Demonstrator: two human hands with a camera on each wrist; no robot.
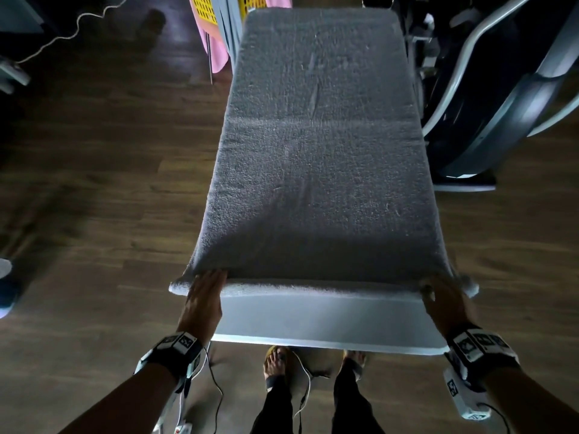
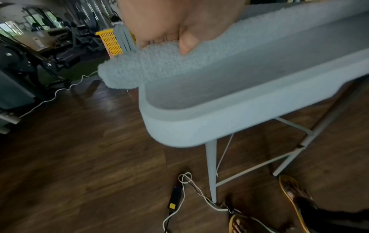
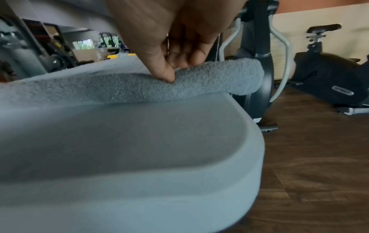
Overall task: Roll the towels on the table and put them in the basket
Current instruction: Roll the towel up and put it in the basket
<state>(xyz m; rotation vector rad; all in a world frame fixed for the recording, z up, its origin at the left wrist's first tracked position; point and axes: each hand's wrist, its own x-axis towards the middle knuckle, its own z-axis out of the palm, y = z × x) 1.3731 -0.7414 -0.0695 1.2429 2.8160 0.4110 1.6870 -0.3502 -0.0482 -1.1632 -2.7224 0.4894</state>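
Note:
A long grey towel point(image 1: 319, 158) lies flat along the narrow white table point(image 1: 329, 321), covering nearly all of it. Its near edge is folded over into a thin roll. My left hand point(image 1: 205, 296) pinches the roll's left end, which sticks out past the table side; the thumb point(image 2: 187, 45) sits under the fold of the towel point(image 2: 159, 63). My right hand point(image 1: 445, 300) pinches the roll's right end, thumb point(image 3: 165, 71) pressed into the towel point(image 3: 199, 82). The yellow basket point(image 1: 203, 6) stands at the far end, left of the table, also seen from the left wrist as the basket point(image 2: 109, 41).
A pink cloth point(image 1: 217, 54) and grey towels point(image 1: 230, 29) hang over the basket. Exercise machines point(image 1: 501, 89) crowd the table's right side. Cables point(image 2: 191, 189) and my sandalled feet point(image 1: 279, 361) are on the wooden floor below the near table edge.

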